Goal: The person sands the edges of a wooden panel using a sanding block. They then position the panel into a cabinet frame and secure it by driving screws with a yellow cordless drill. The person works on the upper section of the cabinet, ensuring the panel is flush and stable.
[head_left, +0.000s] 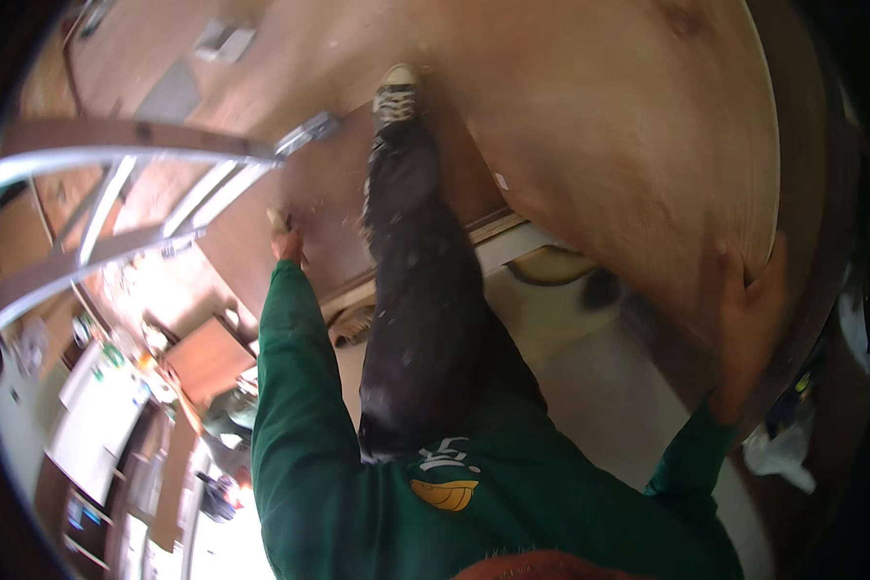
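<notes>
My right hand [749, 314] grips the edge of a large brown wooden panel [638, 116], the thumb and fingers on either side of it. The panel leans across the upper right and its outer edge looks curved in this view. On the left, my left hand [288, 246] reaches forward, closed around a small tan piece [276, 218] whose kind I cannot make out. Below that hand lies a flat brown board [324, 208]. My shoe [396, 97] is set forward, near the far edge of this board.
A metal stepladder [126, 208] stands to the left, one leg end near my left hand. Farther left are a white-topped table [92, 440] with clutter and a brown box-like piece [210, 360]. A crumpled white plastic bag [783, 454] lies at lower right. A grey sheet [169, 92] is on the floor.
</notes>
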`<action>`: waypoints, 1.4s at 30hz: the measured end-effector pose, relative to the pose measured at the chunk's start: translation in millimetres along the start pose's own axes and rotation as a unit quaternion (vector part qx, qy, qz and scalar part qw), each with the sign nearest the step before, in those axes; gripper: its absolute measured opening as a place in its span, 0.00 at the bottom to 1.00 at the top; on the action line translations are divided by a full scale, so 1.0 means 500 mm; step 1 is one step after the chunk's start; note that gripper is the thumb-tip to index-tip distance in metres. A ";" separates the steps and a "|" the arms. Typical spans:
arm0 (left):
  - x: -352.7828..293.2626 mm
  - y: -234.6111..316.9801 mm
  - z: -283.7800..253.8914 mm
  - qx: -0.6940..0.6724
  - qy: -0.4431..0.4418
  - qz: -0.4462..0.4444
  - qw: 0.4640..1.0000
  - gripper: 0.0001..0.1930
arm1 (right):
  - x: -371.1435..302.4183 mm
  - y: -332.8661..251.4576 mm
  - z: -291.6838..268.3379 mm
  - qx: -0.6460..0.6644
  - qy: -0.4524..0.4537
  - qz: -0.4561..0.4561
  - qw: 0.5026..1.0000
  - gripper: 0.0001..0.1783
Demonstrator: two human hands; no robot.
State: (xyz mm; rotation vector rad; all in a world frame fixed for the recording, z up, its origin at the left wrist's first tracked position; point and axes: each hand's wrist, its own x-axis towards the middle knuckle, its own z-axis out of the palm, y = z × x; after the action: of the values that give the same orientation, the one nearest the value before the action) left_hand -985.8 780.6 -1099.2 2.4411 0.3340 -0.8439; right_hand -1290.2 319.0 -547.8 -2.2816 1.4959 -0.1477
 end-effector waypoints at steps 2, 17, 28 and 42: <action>0.092 -0.089 -0.041 0.126 -0.063 -0.017 0.990 0.34 | 0.011 0.009 -0.015 0.124 -0.018 0.016 0.992 0.26; -0.347 0.697 -0.181 -0.044 -0.115 0.469 0.874 0.27 | 0.054 0.069 -0.054 -0.049 0.010 -0.019 0.999 0.20; -1.044 1.083 -0.204 0.155 -0.292 0.796 0.507 0.20 | -0.134 0.058 -0.029 0.023 0.103 -0.112 0.988 0.13; -1.148 1.063 -0.076 0.484 -0.340 0.727 0.349 0.25 | -0.232 0.282 -0.098 0.720 0.226 0.128 0.643 0.29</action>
State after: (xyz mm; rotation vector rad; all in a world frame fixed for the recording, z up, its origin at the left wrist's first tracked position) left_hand -1204.2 328.2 -498.3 1.4137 -2.8237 -0.9349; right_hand -1474.2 361.3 -542.8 -0.6922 1.0580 -1.3388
